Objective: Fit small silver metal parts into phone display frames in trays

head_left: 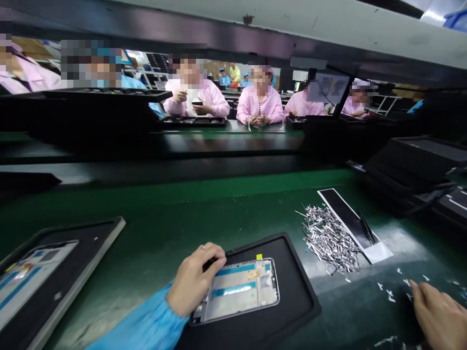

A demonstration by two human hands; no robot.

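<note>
My left hand is closed at the upper left edge of a phone frame, its fingers curled together. Something dark shows under the fingers, too hidden to name. The silver frame, with blue strips and a yellow tab, lies in a black tray. At the lower right, my right hand is low over the green table with its fingers drawn together; whatever they may hold is hidden. Small white scraps lie beside its fingertips.
A heap of thin black-and-white strips lies beside a black sheet with white edges, with dark tweezers on it. Another tray holds a second frame at left. Black boxes stand right; co-workers sit across, beneath an overhead shelf.
</note>
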